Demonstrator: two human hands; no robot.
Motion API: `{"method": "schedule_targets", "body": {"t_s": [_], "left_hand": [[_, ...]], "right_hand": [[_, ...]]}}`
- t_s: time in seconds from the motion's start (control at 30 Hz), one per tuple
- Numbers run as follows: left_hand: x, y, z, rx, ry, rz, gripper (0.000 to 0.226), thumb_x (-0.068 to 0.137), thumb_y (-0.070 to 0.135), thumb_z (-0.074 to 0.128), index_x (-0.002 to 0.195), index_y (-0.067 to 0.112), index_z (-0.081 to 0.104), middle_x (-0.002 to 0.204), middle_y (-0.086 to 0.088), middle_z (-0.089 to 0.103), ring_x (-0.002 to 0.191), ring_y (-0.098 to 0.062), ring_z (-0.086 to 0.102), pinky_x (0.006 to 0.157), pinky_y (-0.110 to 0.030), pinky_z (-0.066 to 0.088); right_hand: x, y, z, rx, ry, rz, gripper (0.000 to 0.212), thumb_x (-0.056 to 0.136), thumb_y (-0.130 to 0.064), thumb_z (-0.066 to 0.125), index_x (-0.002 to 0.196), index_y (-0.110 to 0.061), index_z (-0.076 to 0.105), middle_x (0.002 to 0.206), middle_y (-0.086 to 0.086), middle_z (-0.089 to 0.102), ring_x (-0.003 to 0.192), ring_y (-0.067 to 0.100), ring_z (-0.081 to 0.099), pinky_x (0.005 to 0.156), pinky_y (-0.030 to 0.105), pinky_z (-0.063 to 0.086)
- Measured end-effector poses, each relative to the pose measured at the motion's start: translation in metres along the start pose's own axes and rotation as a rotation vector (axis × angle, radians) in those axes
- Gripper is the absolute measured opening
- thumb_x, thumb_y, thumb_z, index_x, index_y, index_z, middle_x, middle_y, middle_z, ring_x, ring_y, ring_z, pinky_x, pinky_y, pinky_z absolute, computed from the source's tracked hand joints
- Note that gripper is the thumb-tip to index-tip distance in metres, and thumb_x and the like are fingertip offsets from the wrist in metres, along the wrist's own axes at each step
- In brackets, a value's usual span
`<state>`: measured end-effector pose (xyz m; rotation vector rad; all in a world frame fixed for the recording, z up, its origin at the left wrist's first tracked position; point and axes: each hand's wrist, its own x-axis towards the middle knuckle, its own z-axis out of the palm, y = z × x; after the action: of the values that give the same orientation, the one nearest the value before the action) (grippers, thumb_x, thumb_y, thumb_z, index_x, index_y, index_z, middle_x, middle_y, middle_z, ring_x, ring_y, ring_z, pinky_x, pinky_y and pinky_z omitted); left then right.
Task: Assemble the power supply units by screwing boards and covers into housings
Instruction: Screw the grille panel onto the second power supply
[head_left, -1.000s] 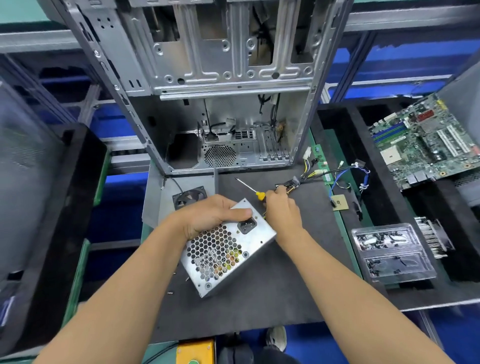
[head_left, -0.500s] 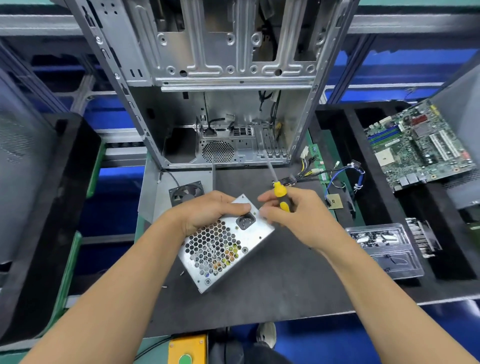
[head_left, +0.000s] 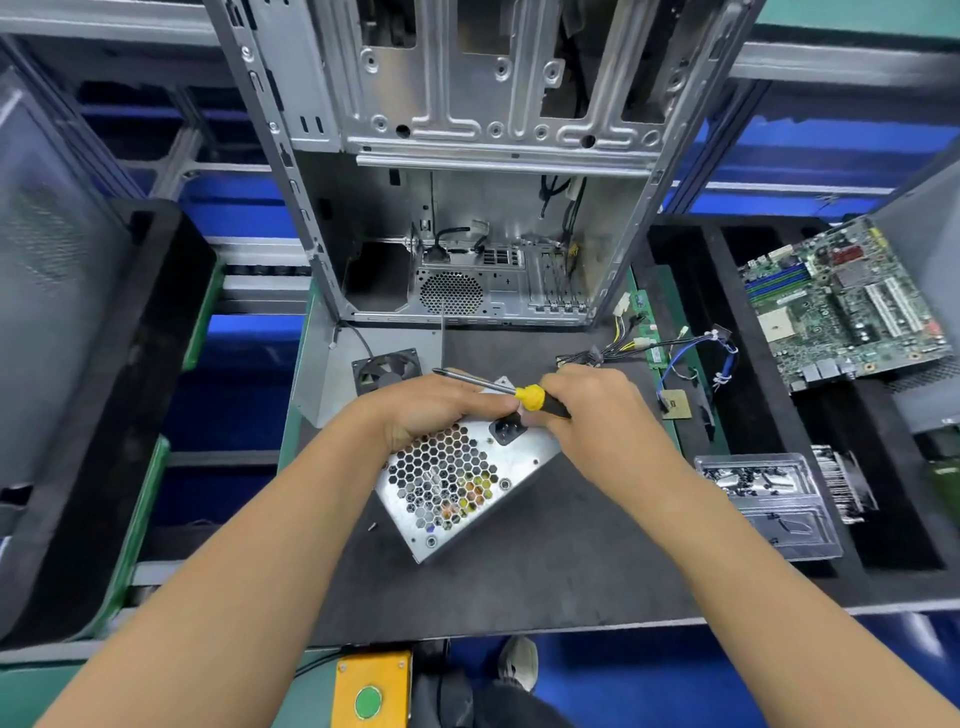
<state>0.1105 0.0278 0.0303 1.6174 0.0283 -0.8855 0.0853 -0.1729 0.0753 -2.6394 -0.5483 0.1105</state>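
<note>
Grey steel is what the power supply unit (head_left: 457, 480) is made of; it is set tilted near the middle of the dark worktop (head_left: 545, 582), honeycomb grille facing up. Its far corner is gripped by the left hand (head_left: 431, 408), fingers curled over the edge. A yellow-and-black screwdriver (head_left: 511, 392) is held in the right hand (head_left: 592, 410), fingers wrapped round the handle, with the shaft pointed left across the left hand's knuckles. An open computer case (head_left: 467, 156) is stood at the worktop's far edge, a small fan (head_left: 385, 370) just before it. Loose cables (head_left: 675, 345) are lain toward the right edge, beside a clear screw tray (head_left: 774, 504) and a motherboard (head_left: 841, 306).
</note>
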Motion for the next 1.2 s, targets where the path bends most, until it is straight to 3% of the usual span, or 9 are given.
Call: {"method": "schedule_targets", "body": {"t_s": [0.23, 0.47, 0.6, 0.73, 0.87, 0.97, 1.03, 1.13, 1.2], "left_hand": [[-0.002, 0.003, 0.001, 0.002, -0.047, 0.066, 0.014, 0.093, 0.023, 0.066, 0.098, 0.02, 0.078, 0.099, 0.004, 0.076, 0.092, -0.007, 0.067, 0.085, -0.018, 0.046], [-0.003, 0.006, 0.003, 0.051, -0.049, 0.067, 0.017, 0.096, 0.017, 0.063, 0.088, 0.025, 0.075, 0.081, 0.018, 0.073, 0.079, 0.007, 0.064, 0.08, -0.016, 0.042], [-0.004, 0.007, 0.004, 0.09, -0.036, 0.055, 0.025, 0.095, 0.026, 0.065, 0.077, 0.035, 0.079, 0.079, 0.02, 0.071, 0.08, 0.003, 0.061, 0.087, -0.025, 0.038], [-0.003, 0.008, 0.004, 0.045, -0.058, 0.034, 0.017, 0.094, 0.034, 0.065, 0.085, 0.037, 0.08, 0.092, 0.013, 0.076, 0.083, 0.004, 0.068, 0.089, -0.027, 0.044], [-0.001, 0.007, 0.001, -0.002, -0.089, -0.042, 0.019, 0.092, 0.039, 0.069, 0.087, 0.025, 0.08, 0.084, -0.002, 0.076, 0.068, -0.011, 0.07, 0.065, -0.024, 0.054], [0.001, 0.008, 0.001, 0.06, -0.063, -0.058, 0.024, 0.083, 0.049, 0.075, 0.086, 0.026, 0.08, 0.084, 0.001, 0.077, 0.067, -0.006, 0.07, 0.072, -0.028, 0.051], [0.002, 0.01, 0.002, 0.09, -0.041, -0.084, 0.039, 0.072, 0.056, 0.078, 0.089, 0.022, 0.08, 0.082, 0.002, 0.077, 0.064, -0.005, 0.069, 0.074, -0.031, 0.049], [0.004, 0.015, 0.004, 0.137, -0.041, -0.121, 0.065, 0.061, 0.063, 0.08, 0.098, 0.01, 0.077, 0.081, -0.003, 0.075, 0.064, -0.012, 0.067, 0.073, -0.032, 0.05], [0.005, 0.018, 0.005, 0.182, -0.03, -0.126, 0.065, 0.06, 0.062, 0.08, 0.097, 0.01, 0.076, 0.08, -0.003, 0.074, 0.065, -0.014, 0.065, 0.074, -0.033, 0.049]], "right_hand": [[-0.006, 0.006, 0.003, 0.099, 0.095, -0.065, 0.016, 0.081, -0.01, 0.079, 0.073, -0.008, 0.064, 0.067, -0.003, 0.046, 0.064, 0.022, 0.043, 0.057, 0.04, 0.042], [-0.003, 0.01, 0.004, 0.076, 0.085, -0.13, 0.012, 0.08, -0.012, 0.078, 0.076, -0.011, 0.068, 0.069, -0.002, 0.051, 0.063, 0.02, 0.042, 0.056, 0.033, 0.038], [-0.003, 0.013, 0.004, 0.135, 0.064, -0.101, 0.01, 0.08, -0.012, 0.079, 0.079, -0.009, 0.07, 0.072, 0.003, 0.057, 0.066, 0.022, 0.047, 0.06, 0.04, 0.043], [-0.007, 0.017, 0.006, 0.297, 0.012, 0.011, 0.013, 0.078, -0.015, 0.081, 0.09, -0.014, 0.075, 0.08, -0.002, 0.066, 0.074, 0.013, 0.054, 0.071, 0.029, 0.045], [-0.013, 0.021, 0.006, 0.604, 0.056, 0.247, 0.017, 0.086, -0.017, 0.071, 0.094, -0.032, 0.069, 0.082, -0.012, 0.072, 0.077, 0.003, 0.066, 0.074, 0.014, 0.046], [-0.018, 0.023, 0.007, 0.729, 0.127, 0.35, 0.009, 0.092, -0.017, 0.065, 0.093, -0.026, 0.066, 0.077, -0.003, 0.073, 0.069, 0.009, 0.069, 0.066, 0.023, 0.05], [-0.022, 0.026, 0.008, 0.726, 0.166, 0.399, 0.01, 0.094, -0.024, 0.062, 0.085, -0.028, 0.063, 0.068, -0.004, 0.068, 0.059, 0.01, 0.062, 0.058, 0.026, 0.048], [-0.027, 0.033, 0.007, 0.655, 0.182, 0.418, 0.019, 0.094, -0.044, 0.059, 0.081, -0.03, 0.057, 0.059, -0.01, 0.042, 0.056, 0.01, 0.041, 0.056, 0.024, 0.035], [-0.03, 0.036, 0.006, 0.63, 0.189, 0.389, 0.028, 0.093, -0.051, 0.056, 0.082, -0.025, 0.055, 0.061, -0.013, 0.032, 0.058, 0.008, 0.032, 0.054, 0.02, 0.028]]}}
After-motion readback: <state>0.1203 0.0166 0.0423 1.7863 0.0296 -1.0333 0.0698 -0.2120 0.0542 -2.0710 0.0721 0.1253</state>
